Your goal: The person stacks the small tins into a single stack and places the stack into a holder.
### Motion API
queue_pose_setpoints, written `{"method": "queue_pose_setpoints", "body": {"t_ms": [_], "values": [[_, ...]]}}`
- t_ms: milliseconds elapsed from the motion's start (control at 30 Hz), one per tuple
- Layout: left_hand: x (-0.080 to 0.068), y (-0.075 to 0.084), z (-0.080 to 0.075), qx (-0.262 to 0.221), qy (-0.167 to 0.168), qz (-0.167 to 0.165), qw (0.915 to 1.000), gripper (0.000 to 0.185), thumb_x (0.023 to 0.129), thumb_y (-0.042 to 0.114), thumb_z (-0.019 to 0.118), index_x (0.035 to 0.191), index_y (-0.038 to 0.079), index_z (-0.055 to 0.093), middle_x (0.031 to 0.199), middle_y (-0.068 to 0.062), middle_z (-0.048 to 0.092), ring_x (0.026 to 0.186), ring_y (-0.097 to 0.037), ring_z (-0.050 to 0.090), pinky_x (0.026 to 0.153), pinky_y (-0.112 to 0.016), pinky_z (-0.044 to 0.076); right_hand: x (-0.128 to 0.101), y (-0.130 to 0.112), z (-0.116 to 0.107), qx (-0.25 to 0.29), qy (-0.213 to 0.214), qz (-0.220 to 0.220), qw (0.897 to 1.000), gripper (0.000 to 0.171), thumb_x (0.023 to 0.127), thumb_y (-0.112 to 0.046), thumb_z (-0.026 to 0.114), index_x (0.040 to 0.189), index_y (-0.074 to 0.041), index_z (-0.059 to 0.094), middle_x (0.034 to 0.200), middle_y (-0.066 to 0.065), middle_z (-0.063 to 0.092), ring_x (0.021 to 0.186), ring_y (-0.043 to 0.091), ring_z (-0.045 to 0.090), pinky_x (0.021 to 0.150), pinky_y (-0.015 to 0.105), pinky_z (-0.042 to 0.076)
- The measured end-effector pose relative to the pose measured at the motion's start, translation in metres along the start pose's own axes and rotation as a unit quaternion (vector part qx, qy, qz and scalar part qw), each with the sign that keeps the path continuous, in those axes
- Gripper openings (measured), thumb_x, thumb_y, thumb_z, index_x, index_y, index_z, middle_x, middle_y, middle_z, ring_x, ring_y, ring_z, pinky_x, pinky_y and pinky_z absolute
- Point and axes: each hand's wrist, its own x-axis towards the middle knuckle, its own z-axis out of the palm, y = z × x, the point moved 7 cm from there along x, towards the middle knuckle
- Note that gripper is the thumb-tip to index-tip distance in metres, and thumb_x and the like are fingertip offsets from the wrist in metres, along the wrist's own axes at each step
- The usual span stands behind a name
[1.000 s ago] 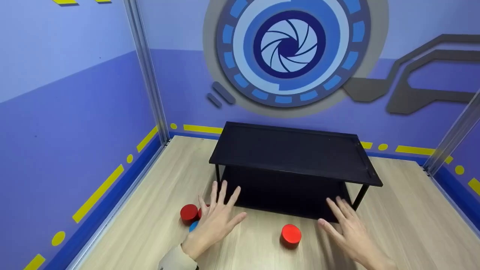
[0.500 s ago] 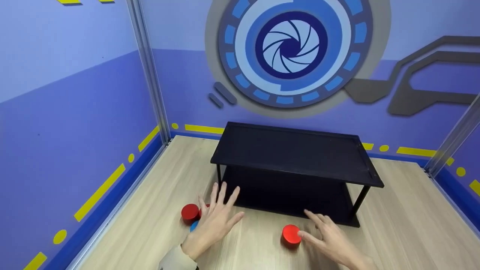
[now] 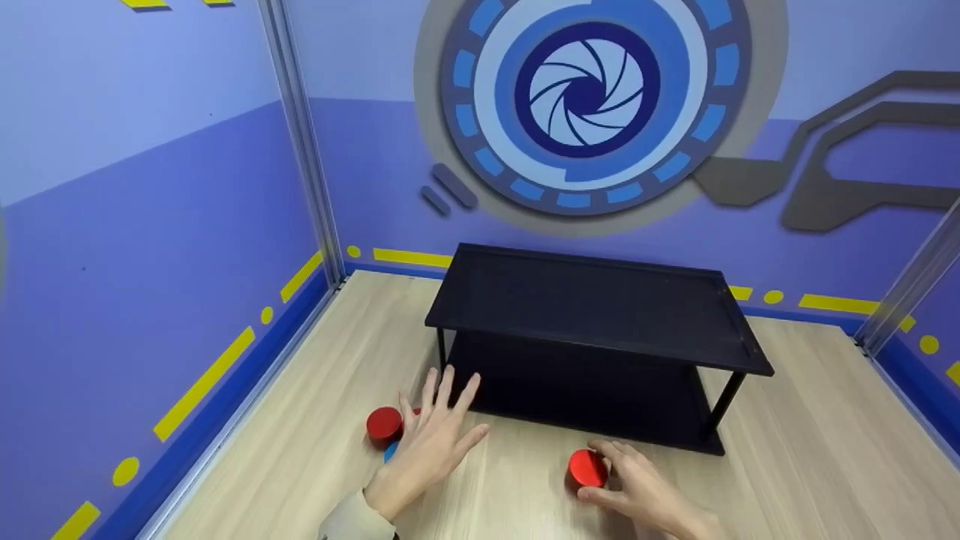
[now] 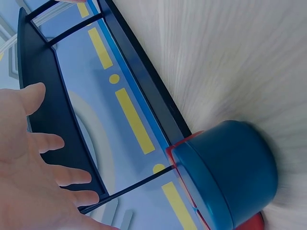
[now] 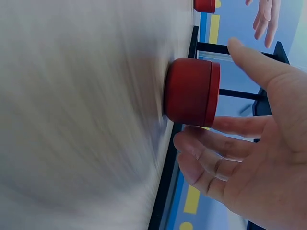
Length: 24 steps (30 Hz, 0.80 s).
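A red round tin (image 3: 587, 469) stands on the wooden table in front of the black shelf. My right hand (image 3: 637, 487) is around its right side, fingers behind it and thumb at the front. In the right wrist view the tin (image 5: 189, 92) sits between thumb and slightly bent fingers, with a gap at the thumb. My left hand (image 3: 431, 442) hovers with fingers spread over the left side and holds nothing. Beside and below it are a red tin (image 3: 385, 426) and a blue tin (image 4: 230, 172); a further red one is mostly hidden behind the hand.
The black two-tier shelf (image 3: 600, 300) stands at the back of the table (image 3: 817, 420), its lower tier open to the front. Blue printed walls (image 3: 187, 172) and metal corner posts (image 3: 304, 150) enclose the table.
My right hand has moved left from beside the shelf's right front corner to the red tin, its fingers coming round it. The left hand stays nearly still.
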Motion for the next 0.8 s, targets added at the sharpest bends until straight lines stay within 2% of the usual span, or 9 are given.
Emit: {"method": "queue_pose_setpoints", "body": {"t_ms": [100,167,333,500,633,800], "values": [[0.0,-0.001,0.001,-0.002,-0.001,-0.001,1.0,0.07,0.096,0.058,0.041,0.154,0.027,0.021,0.161,-0.019,0.014,0.149,-0.042,0.005,0.102,-0.081,0.003,0.002,0.002,0.002,0.009,-0.001,-0.007,1.0,0.068,0.08,-0.048,0.073,0.125,0.001,0.057,0.109,0.006,0.065,0.087,0.012,0.058,0.073,0.028,0.049],[-0.001,-0.002,0.001,-0.003,-0.001,-0.003,1.0,0.07,0.096,0.058,0.042,0.154,0.026,0.021,0.161,-0.019,0.014,0.149,-0.042,0.005,0.102,-0.081,0.003,0.003,0.003,0.003,0.014,-0.002,-0.008,1.0,0.065,0.08,-0.046,0.073,0.123,0.0,0.059,0.107,0.004,0.065,0.084,0.008,0.055,0.069,0.024,0.046],[-0.002,-0.004,0.001,-0.004,0.003,-0.003,1.0,0.069,0.096,0.056,0.044,0.154,0.025,0.023,0.16,-0.019,0.015,0.148,-0.042,0.007,0.102,-0.08,0.005,0.003,0.005,0.004,0.008,0.003,0.001,1.0,0.06,0.08,-0.044,0.074,0.121,-0.002,0.06,0.113,0.006,0.066,0.092,0.013,0.059,0.074,0.027,0.049],[-0.003,-0.005,-0.001,-0.023,0.011,-0.002,0.9997,0.068,0.096,0.049,0.05,0.154,0.023,0.024,0.16,-0.019,0.015,0.148,-0.042,0.008,0.104,-0.079,0.006,0.003,0.004,0.002,-0.007,0.027,-0.007,1.0,0.056,0.079,-0.04,0.076,0.118,-0.001,0.063,0.111,0.007,0.067,0.095,0.02,0.062,0.078,0.031,0.051],[-0.005,-0.009,-0.004,-0.03,0.02,-0.006,0.9993,0.066,0.096,0.044,0.053,0.152,0.02,0.03,0.159,-0.021,0.02,0.147,-0.042,0.013,0.105,-0.077,0.009,0.005,0.001,0.002,-0.015,0.044,-0.03,0.998,0.053,0.077,-0.036,0.078,0.113,0.0,0.064,0.105,0.006,0.069,0.089,0.017,0.063,0.075,0.029,0.052],[-0.008,-0.018,-0.009,-0.046,0.024,-0.02,0.9984,0.062,0.095,0.038,0.057,0.149,0.017,0.035,0.156,-0.021,0.025,0.145,-0.042,0.018,0.106,-0.075,0.014,0.006,0.001,0.004,0.002,0.04,-0.042,0.998,0.053,0.075,-0.032,0.08,0.112,0.003,0.064,0.1,0.007,0.069,0.081,0.011,0.061,0.069,0.024,0.051]]}}
